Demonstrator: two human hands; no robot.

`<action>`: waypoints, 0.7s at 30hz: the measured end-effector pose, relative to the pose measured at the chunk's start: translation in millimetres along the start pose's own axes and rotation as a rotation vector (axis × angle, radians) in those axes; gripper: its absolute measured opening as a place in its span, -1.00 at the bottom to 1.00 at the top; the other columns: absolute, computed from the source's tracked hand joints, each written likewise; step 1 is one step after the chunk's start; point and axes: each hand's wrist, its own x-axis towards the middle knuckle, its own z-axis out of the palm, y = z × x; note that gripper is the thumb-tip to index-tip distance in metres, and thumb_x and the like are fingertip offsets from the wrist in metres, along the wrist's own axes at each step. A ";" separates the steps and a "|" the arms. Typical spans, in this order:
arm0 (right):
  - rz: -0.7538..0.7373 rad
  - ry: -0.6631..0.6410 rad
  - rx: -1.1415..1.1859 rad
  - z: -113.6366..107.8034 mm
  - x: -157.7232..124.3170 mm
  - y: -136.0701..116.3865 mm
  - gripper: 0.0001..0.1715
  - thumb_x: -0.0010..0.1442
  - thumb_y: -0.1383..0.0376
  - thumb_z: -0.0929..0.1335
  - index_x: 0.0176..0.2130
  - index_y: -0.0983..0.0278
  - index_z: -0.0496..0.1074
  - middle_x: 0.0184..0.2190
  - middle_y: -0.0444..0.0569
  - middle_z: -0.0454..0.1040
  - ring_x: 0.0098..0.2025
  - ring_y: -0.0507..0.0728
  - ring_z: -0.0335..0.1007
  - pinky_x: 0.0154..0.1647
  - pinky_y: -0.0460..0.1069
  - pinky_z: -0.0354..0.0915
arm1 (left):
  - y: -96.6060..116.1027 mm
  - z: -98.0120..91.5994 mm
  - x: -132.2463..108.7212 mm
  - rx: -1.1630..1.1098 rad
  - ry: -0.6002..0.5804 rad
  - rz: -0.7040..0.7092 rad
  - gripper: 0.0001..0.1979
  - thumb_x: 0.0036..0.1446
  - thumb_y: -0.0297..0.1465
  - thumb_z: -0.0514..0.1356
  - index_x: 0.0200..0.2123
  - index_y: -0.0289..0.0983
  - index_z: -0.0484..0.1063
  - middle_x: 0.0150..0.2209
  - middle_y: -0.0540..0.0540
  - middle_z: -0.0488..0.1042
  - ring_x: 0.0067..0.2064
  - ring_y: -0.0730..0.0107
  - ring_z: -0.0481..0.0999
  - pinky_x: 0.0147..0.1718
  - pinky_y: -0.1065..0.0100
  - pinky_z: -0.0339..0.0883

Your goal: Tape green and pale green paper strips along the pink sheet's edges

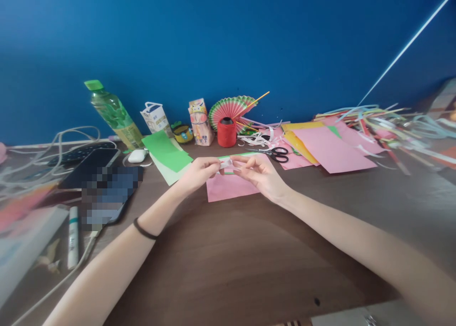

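Observation:
A small white strip (pixel 225 164), perhaps paper or tape, is pinched in the fingers of my left hand (pixel 200 173). My right hand (pixel 262 178) meets its other end, thumb and index finger drawn together there while the other fingers extend loosely. What exactly the strip is, I cannot make out. Below both hands a pink sheet (pixel 228 190) lies on the table, with a green-edged sheet on top of it partly covered by my fingers. Black-handled scissors (pixel 279 154) lie just beyond my right hand. Behind stands a red spool of thread (pixel 227 134).
Green paper (pixel 167 151), a green bottle (pixel 114 112) and two phones lie or stand to the left with tangled cables and a marker (pixel 73 238). A folded paper fan (pixel 233 111) leans on the blue wall. Pink sheets (pixel 333 148) and many paper strips spread right.

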 end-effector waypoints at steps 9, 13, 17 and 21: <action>-0.078 -0.074 0.044 1.3 -0.7 -6.6 -0.70 0.02 0.16 0.40 -0.51 0.22 0.20 -0.01 -0.16 0.40 0.06 0.11 0.30 0.16 0.21 0.08 | -8.0 -4.0 3.1 -0.143 0.071 -0.010 -0.75 0.03 -0.31 -0.01 -0.55 -0.30 0.34 -0.68 0.10 -0.03 -0.60 0.54 -0.03 -0.58 0.42 -0.08; -0.070 -0.067 -0.067 2.6 -1.0 -11.9 -0.75 0.05 0.15 0.37 -0.47 0.21 0.24 0.01 -0.12 0.36 0.04 0.13 0.31 0.10 0.19 0.16 | -9.8 -9.8 5.8 -0.086 0.140 0.011 -0.73 0.07 -0.30 -0.05 -0.50 -0.30 0.35 -0.67 0.10 -0.02 -0.61 0.53 -0.01 -0.59 0.44 -0.06; -0.116 0.060 -0.335 -4.2 1.8 -7.8 -0.89 0.09 0.21 0.33 -0.37 0.20 0.32 -0.17 -0.07 0.45 -0.05 0.11 0.35 0.01 0.11 0.24 | -13.0 -13.3 7.3 0.266 0.242 -0.005 -0.69 0.14 -0.29 -0.10 -0.36 -0.28 0.38 -0.61 0.04 0.23 -0.55 0.46 0.20 -0.51 0.43 0.05; -0.221 0.118 -0.726 -19.6 6.2 3.5 -0.79 0.09 0.32 0.31 -0.19 0.17 0.33 -0.26 -0.08 0.46 -0.17 0.11 0.37 -0.06 0.10 0.25 | -26.6 -16.6 9.1 0.652 0.307 -0.033 -0.69 0.16 -0.29 -0.09 -0.41 -0.26 0.39 -0.39 -0.12 0.46 -0.33 0.27 0.39 -0.35 0.37 0.13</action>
